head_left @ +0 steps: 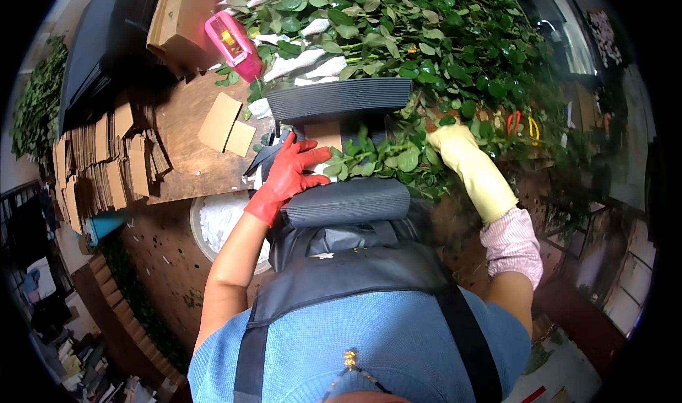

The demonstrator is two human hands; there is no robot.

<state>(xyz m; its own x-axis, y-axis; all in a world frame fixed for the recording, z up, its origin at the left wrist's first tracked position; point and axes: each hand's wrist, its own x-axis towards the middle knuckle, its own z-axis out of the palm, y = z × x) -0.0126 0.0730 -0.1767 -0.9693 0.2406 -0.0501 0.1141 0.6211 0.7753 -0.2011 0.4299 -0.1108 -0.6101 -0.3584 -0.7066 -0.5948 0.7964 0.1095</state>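
Note:
My left hand, in a red rubber glove, lies with fingers spread at the left end of an opened dark ribbed sheet. The sheet has a raised far flap and a near flap. Between the flaps are a brown cardboard piece and leafy rose stems. My right hand, in a pale yellow glove with a striped cuff, is closed on leafy stems at the right; leaves partly hide its fingertips.
A heap of leafy roses covers the far side, some heads in white sleeves. A pink tape dispenser stands by a cardboard box. Cardboard stacks sit left, loose pieces nearer. Red-handled and yellow-handled tools lie right.

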